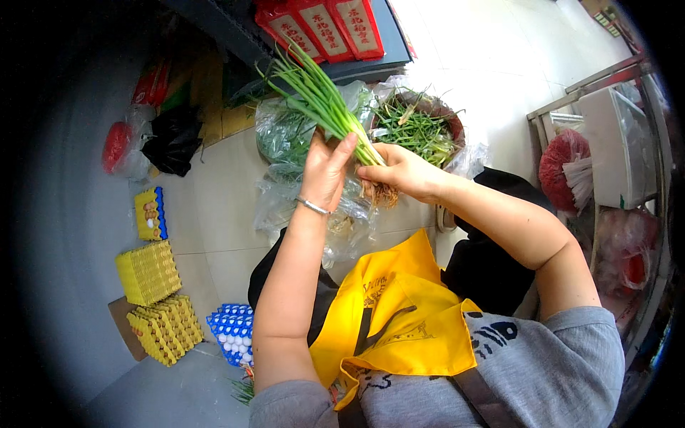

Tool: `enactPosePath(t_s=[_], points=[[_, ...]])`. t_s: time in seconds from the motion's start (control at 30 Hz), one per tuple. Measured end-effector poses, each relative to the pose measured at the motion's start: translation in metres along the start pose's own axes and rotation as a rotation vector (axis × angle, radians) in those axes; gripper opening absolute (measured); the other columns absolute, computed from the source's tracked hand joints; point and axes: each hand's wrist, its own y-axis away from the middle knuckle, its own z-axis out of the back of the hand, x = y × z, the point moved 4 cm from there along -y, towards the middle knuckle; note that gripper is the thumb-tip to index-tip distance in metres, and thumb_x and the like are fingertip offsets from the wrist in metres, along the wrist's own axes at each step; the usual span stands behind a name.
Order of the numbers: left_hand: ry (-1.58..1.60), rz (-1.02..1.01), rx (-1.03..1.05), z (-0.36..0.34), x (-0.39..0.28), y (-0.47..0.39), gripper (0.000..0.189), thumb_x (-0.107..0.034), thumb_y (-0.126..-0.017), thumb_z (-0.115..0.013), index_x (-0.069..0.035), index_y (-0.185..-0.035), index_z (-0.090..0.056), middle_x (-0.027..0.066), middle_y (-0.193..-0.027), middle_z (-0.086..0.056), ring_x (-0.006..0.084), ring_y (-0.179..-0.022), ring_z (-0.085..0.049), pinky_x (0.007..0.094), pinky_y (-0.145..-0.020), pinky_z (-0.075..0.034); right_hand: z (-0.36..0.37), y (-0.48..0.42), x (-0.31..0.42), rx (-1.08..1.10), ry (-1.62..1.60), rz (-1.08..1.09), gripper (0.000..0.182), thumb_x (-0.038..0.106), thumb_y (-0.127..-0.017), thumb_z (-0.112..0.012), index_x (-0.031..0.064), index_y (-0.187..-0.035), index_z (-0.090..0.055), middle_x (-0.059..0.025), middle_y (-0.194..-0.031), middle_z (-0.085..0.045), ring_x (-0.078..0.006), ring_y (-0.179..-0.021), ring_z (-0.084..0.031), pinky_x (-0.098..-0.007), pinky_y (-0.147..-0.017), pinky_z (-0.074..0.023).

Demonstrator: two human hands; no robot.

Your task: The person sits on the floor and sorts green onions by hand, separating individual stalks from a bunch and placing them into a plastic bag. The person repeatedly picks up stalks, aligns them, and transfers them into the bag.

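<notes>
A bunch of green onions [326,107] is held up in front of me, its green tops pointing up and to the left. My right hand [404,171] grips the white stalks just above the tangled brown roots [381,193]. Higher along the bunch, my left hand [327,163] holds the stalks, its thumb lying across them and its fingers partly hidden behind. Below the hands lies a clear plastic bag [342,224]. Behind the leaves is another clear bag [281,131] with greens in it. A bag-lined round tub [455,131] holds trimmed green leaves and scraps.
Red packages [326,32] bearing writing stand on a dark platform ahead. Yellow egg trays [150,273] and blue egg trays [230,326] are stacked at left. A black plastic bag [174,139] lies near the wall. To the right, a metal rack [599,91] holds a white box [610,147].
</notes>
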Motion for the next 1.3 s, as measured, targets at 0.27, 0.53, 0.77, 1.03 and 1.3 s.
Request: enactPosePath(t_s=[0.27,0.53,0.77,1.03,1.3], points=[[0.049,0.361,-0.159,0.011,0.028,0.012,0.068,-0.060,-0.081,-0.055,-0.003,-0.117,-0.048,0.0107,-0.108,-0.057,0.0190,-0.091,-0.053,0.0328,-0.067,-0.047,0.002,0.005,0.004,0.122,-0.409,-0.056,0.012,0.016,-0.090,-0.057,0.0057,-0.095,-0.055,-0.0014,-0.079,-0.060,-0.0114,-0.072,-0.060,-0.0251,-0.066,-0.0489],[0.425,0.278,0.028,-0.001,0.022,-0.001,0.048,-0.040,-0.093,-0.048,-0.001,-0.121,-0.048,0.0135,-0.112,-0.057,0.0249,-0.104,-0.056,0.0395,-0.091,-0.047,-0.006,0.006,-0.007,0.204,-0.494,-0.167,0.015,0.017,-0.089,-0.057,0.0031,-0.095,-0.057,-0.0063,-0.080,-0.063,-0.0170,-0.073,-0.062,-0.0303,-0.073,-0.0510],[0.235,0.290,0.033,0.008,0.017,0.000,0.032,-0.025,-0.094,-0.051,-0.004,-0.118,-0.051,0.0066,-0.094,-0.060,0.0181,-0.084,-0.061,0.0332,-0.077,-0.053,0.030,0.005,0.030,-0.114,0.487,-0.061,0.061,0.053,-0.092,-0.043,-0.0038,-0.083,-0.065,-0.0103,-0.074,-0.064,-0.0174,-0.070,-0.060,-0.0334,-0.066,-0.0481],[0.141,0.208,-0.028,-0.012,0.025,0.000,0.027,-0.019,-0.093,-0.055,-0.003,-0.114,-0.051,0.0031,-0.101,-0.058,0.0116,-0.091,-0.055,0.0264,-0.079,-0.046,0.038,-0.013,0.051,-0.462,0.523,0.314,0.016,0.015,-0.086,-0.064,0.0007,-0.092,-0.059,-0.0016,-0.082,-0.062,-0.0069,-0.077,-0.055,-0.0234,-0.071,-0.0457],[0.360,0.238,-0.083,0.013,0.027,-0.007,0.031,-0.027,-0.094,-0.050,-0.004,-0.113,-0.055,0.0052,-0.098,-0.061,0.0151,-0.084,-0.059,0.0291,-0.074,-0.051,0.019,-0.013,0.037,-0.181,-0.482,0.306,0.007,0.016,-0.094,-0.051,0.0086,-0.095,-0.051,-0.0074,-0.097,-0.064,-0.0172,-0.089,-0.061,-0.0319,-0.084,-0.0455]])
